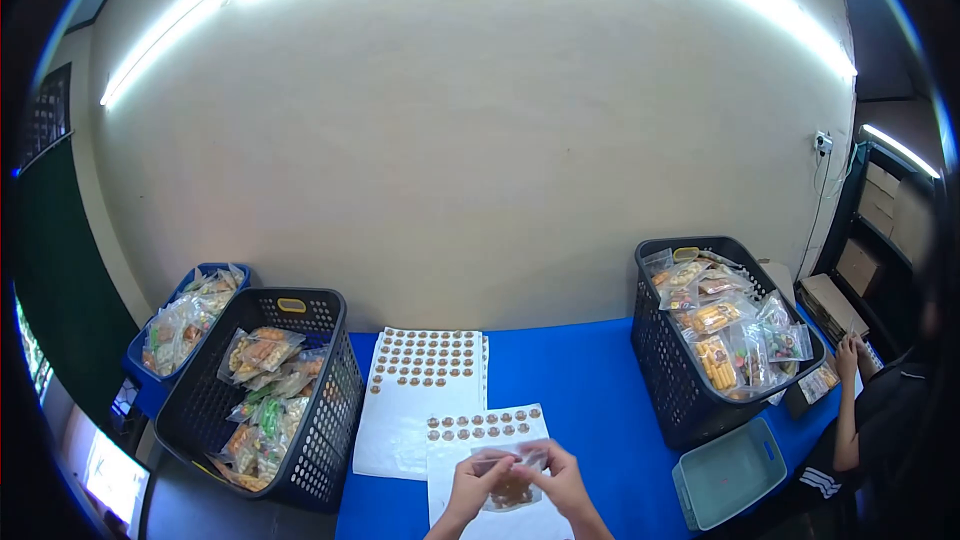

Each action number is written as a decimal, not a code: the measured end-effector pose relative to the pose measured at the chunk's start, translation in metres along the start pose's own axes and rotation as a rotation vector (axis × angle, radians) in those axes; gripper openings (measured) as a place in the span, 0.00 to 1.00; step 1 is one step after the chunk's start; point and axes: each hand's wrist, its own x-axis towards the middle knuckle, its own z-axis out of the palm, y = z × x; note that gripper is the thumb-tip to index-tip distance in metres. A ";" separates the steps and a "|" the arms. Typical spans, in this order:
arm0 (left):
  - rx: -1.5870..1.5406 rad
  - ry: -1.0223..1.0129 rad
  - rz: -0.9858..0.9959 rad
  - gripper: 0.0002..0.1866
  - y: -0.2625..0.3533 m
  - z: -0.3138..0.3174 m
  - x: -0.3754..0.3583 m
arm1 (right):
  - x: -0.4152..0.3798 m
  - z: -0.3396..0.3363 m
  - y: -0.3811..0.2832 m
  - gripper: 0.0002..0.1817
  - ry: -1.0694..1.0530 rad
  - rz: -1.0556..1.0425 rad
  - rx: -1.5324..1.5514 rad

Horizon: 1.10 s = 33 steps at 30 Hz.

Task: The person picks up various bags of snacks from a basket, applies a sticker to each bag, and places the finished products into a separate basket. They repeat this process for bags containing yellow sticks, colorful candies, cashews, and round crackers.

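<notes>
Both my hands pinch a small clear plastic packet [512, 496] with brownish contents that I cannot identify. My left hand [476, 485] grips its top left side, and my right hand [562, 481] closes on the top right side. Beneath them lies a white sheet [450, 455] with rows of round brown stickers [485, 427] along its upper part. Behind it to the left is a second white sheet [395, 440], carrying several more rows of similar stickers [430, 350].
A dark basket [345, 380] of snack packets stands left, with a blue basket [130, 365] beyond it. Another full dark basket [650, 360] sits right on the blue tabletop [580, 380], near a grey-green tray [735, 475]. A person [880, 420] works at far right.
</notes>
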 end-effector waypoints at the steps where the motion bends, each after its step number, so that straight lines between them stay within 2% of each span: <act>1: -0.001 0.014 -0.013 0.07 -0.004 0.003 0.001 | -0.001 0.003 0.001 0.13 0.054 0.041 0.091; 4: 0.057 0.014 -0.014 0.07 -0.004 0.006 0.007 | 0.002 0.002 0.009 0.08 0.114 0.079 0.274; 8: 0.155 0.139 0.092 0.07 -0.010 0.014 0.010 | 0.007 -0.004 0.018 0.04 0.191 0.120 0.431; 18: 0.192 0.171 0.162 0.05 -0.009 -0.016 0.024 | 0.016 -0.012 0.025 0.03 0.285 0.133 0.552; 22: 0.271 0.135 0.220 0.05 0.006 -0.022 0.019 | 0.015 -0.011 0.009 0.04 0.212 0.170 0.659; 24: 0.280 0.118 0.253 0.05 0.016 -0.020 0.018 | 0.017 -0.014 0.008 0.03 0.206 0.119 0.672; 26: 0.252 0.227 0.319 0.04 0.026 -0.019 0.017 | 0.019 -0.020 0.006 0.02 0.219 0.054 0.739; 27: 0.197 0.296 0.357 0.05 0.032 -0.027 0.019 | 0.020 -0.028 -0.004 0.02 0.333 0.053 0.754; 30: 0.100 0.395 0.445 0.06 0.049 -0.047 0.024 | 0.014 -0.056 -0.002 0.03 0.412 -0.133 0.481; 31: 0.186 0.327 0.421 0.07 0.056 -0.045 0.022 | 0.008 -0.056 -0.003 0.04 0.301 -0.123 0.492; 33: 0.123 0.178 0.387 0.07 0.054 -0.033 0.022 | 0.003 -0.049 0.010 0.07 0.151 0.020 0.432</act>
